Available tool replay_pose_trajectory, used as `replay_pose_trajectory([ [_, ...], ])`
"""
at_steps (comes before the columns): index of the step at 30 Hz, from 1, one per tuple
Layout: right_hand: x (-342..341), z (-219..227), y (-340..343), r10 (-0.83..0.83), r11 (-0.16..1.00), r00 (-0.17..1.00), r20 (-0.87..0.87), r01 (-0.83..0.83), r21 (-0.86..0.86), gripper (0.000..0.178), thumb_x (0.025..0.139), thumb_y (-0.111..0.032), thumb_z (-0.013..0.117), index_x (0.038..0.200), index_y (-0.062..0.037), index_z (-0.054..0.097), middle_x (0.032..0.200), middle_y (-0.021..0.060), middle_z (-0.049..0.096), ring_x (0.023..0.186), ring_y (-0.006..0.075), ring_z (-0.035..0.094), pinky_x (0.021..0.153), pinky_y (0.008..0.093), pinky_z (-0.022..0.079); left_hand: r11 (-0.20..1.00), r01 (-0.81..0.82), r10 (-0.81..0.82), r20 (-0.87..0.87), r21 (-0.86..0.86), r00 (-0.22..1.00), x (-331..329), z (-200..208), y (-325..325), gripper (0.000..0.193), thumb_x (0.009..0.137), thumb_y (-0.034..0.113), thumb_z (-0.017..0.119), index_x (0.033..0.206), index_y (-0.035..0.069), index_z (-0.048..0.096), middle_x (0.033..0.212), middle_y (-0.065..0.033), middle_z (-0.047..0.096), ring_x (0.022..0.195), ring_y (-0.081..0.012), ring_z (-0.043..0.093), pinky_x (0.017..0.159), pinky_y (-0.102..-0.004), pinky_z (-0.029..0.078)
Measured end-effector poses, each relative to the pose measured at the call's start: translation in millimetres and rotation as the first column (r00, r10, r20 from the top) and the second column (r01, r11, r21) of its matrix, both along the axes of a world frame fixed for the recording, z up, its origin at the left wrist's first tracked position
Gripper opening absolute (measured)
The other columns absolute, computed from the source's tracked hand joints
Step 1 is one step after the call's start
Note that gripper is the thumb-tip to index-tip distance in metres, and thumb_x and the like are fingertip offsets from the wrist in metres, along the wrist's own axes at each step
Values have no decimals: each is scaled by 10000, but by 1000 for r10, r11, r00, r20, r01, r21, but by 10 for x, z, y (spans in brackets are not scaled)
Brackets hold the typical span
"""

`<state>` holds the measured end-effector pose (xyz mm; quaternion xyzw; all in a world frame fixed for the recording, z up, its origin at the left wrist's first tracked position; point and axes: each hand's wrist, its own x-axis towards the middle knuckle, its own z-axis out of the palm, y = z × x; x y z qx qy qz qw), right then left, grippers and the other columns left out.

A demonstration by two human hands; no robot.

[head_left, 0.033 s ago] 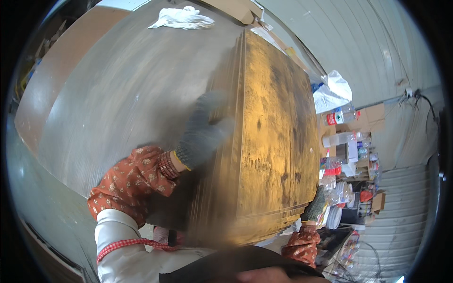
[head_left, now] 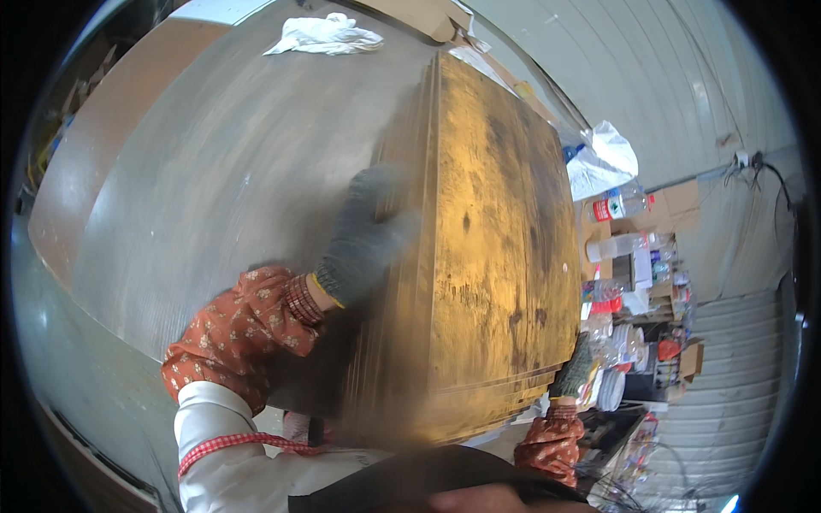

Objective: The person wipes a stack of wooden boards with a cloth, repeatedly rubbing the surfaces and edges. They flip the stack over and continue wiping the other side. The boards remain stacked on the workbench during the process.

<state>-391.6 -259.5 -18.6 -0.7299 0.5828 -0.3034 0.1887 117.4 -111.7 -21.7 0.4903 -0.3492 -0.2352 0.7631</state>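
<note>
A thick stack of yellow-brown wooden boards (head_left: pixel 505 231), darkly stained on top, stands close in front of my body. My left hand (head_left: pixel 363 227), in a dark grey knitted glove, holds the stack's left side. Its thumb and fingers are parted against the board edges, and the fingertips are smeared. At the near right corner my right hand (head_left: pixel 575 372), gloved alike, grips the stack's right edge. The boards hide part of that hand, its fingertips included. Both forearms wear red flowered sleeves.
Beneath the stack spreads a grey tabletop (head_left: pixel 197 179), with a crumpled white cloth (head_left: pixel 325 36) at its far end. Beyond the stack's right side are a white plastic bag (head_left: pixel 603 167), a clear bottle (head_left: pixel 623 203), several other bottles and cardboard. A ribbed wall (head_left: pixel 727 368) stands farther right.
</note>
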Motion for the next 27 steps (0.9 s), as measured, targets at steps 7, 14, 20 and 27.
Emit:
replay_pose_trajectory([
  [7, 376, 164, 229, -108, 972, 866, -489, -12, -235, 446, 955, -40, 374, 1395, -11, 440, 1364, 232, 504, 1244, 356, 498, 1062, 417, 384, 992, 19, -4, -123, 127, 992, -12, -25, -3, 444, 875, 0, 663, 1282, 25, 488, 1249, -80, 543, 1154, -153, 521, 1030, -306, 430],
  [14, 366, 36, 173, -111, 949, 830, -547, -74, -306, 500, 920, -41, 406, 1420, -44, 438, 1395, 185, 501, 1269, 340, 484, 1081, 433, 347, 987, 95, -65, -215, 129, 974, -71, 84, 94, 474, 908, 65, 616, 1329, -34, 421, 1248, -124, 532, 1147, -180, 518, 997, -314, 434],
  [20, 300, -84, 179, -127, 950, 832, -540, -54, -306, 481, 946, -38, 378, 1425, -32, 427, 1430, 143, 482, 1287, 321, 470, 1094, 416, 337, 967, 91, -36, -221, 240, 975, 32, 149, -25, 443, 906, 173, 630, 1272, -26, 481, 1156, -83, 562, 1043, -150, 528, 930, -299, 445],
  [27, 349, -100, 147, -93, 964, 897, -433, -27, -264, 461, 938, -62, 394, 1391, -48, 477, 1396, 148, 511, 1271, 324, 484, 1073, 422, 358, 964, 139, -60, -325, 226, 944, 212, -14, -155, 359, 886, 167, 650, 1201, 14, 571, 1117, -91, 622, 1045, -201, 599, 931, -325, 477],
])
